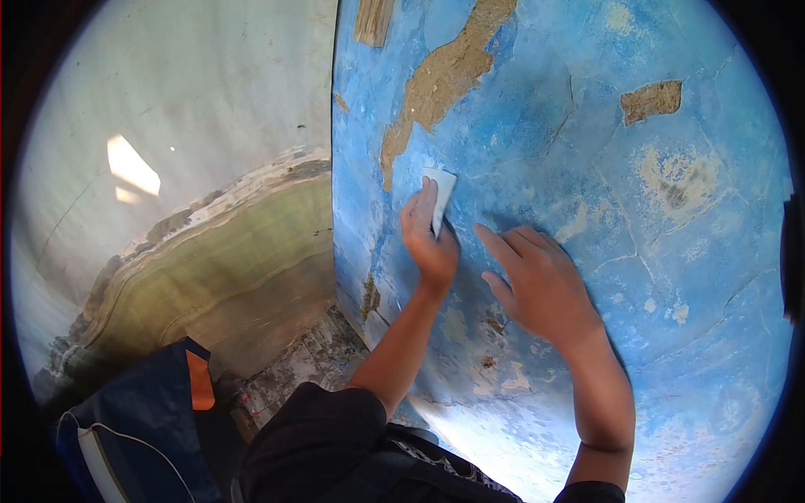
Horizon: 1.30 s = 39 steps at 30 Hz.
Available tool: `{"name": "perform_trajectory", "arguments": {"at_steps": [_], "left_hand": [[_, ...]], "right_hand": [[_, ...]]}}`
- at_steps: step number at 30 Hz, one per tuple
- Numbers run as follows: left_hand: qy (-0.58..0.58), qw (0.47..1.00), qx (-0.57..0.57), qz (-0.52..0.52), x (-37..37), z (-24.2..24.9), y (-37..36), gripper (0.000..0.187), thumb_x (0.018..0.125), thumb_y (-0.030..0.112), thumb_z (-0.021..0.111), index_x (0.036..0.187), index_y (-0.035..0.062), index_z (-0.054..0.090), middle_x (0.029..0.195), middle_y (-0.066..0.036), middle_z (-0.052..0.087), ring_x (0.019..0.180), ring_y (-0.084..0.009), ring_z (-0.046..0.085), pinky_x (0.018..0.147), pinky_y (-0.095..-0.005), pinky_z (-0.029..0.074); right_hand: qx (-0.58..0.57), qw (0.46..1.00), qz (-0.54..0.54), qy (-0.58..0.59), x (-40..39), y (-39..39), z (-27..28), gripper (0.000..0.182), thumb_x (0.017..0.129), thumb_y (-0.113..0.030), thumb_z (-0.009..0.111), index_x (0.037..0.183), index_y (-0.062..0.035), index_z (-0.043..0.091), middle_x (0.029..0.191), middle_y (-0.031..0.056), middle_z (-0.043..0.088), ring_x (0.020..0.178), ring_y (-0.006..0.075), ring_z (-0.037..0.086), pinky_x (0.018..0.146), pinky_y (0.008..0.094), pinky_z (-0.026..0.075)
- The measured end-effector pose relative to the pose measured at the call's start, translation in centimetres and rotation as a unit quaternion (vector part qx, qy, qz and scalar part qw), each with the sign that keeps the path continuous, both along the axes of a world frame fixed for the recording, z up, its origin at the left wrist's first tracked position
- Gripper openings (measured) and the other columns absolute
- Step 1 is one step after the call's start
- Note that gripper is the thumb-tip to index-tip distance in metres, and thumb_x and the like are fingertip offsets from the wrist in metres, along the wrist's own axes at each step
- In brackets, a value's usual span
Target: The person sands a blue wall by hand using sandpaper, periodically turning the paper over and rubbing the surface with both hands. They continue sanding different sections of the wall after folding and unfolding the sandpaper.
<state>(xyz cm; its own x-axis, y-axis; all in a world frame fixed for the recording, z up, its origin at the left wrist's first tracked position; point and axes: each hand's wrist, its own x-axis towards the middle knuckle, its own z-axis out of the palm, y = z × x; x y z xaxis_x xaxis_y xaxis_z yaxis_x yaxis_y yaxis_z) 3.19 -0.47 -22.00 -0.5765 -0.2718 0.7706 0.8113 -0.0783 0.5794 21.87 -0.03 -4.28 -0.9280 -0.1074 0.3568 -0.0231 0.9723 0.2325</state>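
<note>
White folded sheet [445, 194] under one left hand [430, 237], one right hand [537, 281] beside

Small scraps [246, 396] lie scattered on the mottled grey floor [312, 355].

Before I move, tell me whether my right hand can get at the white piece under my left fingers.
Probably yes. The right hand looks empty, close beside the left hand; nothing shows in its way to the white piece, whose upper right edge is uncovered.
</note>
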Motion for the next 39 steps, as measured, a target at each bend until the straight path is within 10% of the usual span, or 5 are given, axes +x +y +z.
{"name": "perform_trajectory", "arguments": {"at_steps": [6,11,20,34,39], "left_hand": [[-0.030,0.997,-0.064,-0.007,4.0,-1.0,-0.2,0.073,0.081,-0.019,0.064,0.152,-0.0033,0.063,0.149,-0.024,0.068,0.130,-0.0441,0.064,0.107,-0.0545,0.048],[-0.110,0.966,0.140,-0.185,2.2,2.3,1.0,0.052,0.102,-0.010,0.058,0.154,-0.0047,0.060,0.152,-0.025,0.066,0.152,-0.0484,0.050,0.124,-0.0629,0.033],[-0.032,0.986,0.001,-0.164,-1.0,0.9,0.7,0.042,0.114,0.006,0.048,0.154,-0.0053,0.059,0.161,-0.020,0.059,0.162,-0.0426,0.036,0.133,-0.0650,0.006],[-0.003,0.996,-0.029,-0.080,0.8,0.4,-0.1,0.044,0.112,0.001,0.053,0.156,-0.0006,0.059,0.155,-0.018,0.065,0.159,-0.0456,0.042,0.131,-0.0651,0.014],[0.022,0.992,-0.122,0.012,-1.5,1.1,-0.8,0.044,0.111,0.001,0.055,0.155,-0.0007,0.059,0.152,-0.020,0.067,0.156,-0.0460,0.046,0.130,-0.0646,0.016]], "right_hand": [[-0.010,1.000,-0.011,-0.012,-0.3,-0.3,0.1,0.067,0.089,-0.015,0.083,0.151,-0.0039,0.059,0.115,0.0116,0.070,0.117,0.0302,0.067,0.103,0.0418,0.055],[-0.023,0.999,-0.010,-0.022,0.3,-0.4,0.3,0.069,0.089,-0.014,0.083,0.152,-0.0045,0.057,0.120,0.0124,0.070,0.119,0.0302,0.066,0.105,0.0423,0.055],[-0.044,0.998,-0.010,-0.032,0.0,-0.2,0.8,0.072,0.090,-0.015,0.083,0.155,-0.0047,0.054,0.126,0.0138,0.069,0.124,0.0315,0.065,0.107,0.0428,0.054],[-0.051,0.996,-0.031,-0.073,0.9,-0.3,1.2,0.072,0.093,-0.016,0.082,0.158,-0.0059,0.053,0.139,0.0153,0.066,0.136,0.0329,0.061,0.113,0.0434,0.052],[0.115,0.990,-0.070,0.036,0.6,-0.3,1.0,0.064,0.090,-0.020,0.081,0.151,-0.0108,0.062,0.165,0.0101,0.053,0.162,0.0260,0.038,0.134,0.0571,0.027]]}}
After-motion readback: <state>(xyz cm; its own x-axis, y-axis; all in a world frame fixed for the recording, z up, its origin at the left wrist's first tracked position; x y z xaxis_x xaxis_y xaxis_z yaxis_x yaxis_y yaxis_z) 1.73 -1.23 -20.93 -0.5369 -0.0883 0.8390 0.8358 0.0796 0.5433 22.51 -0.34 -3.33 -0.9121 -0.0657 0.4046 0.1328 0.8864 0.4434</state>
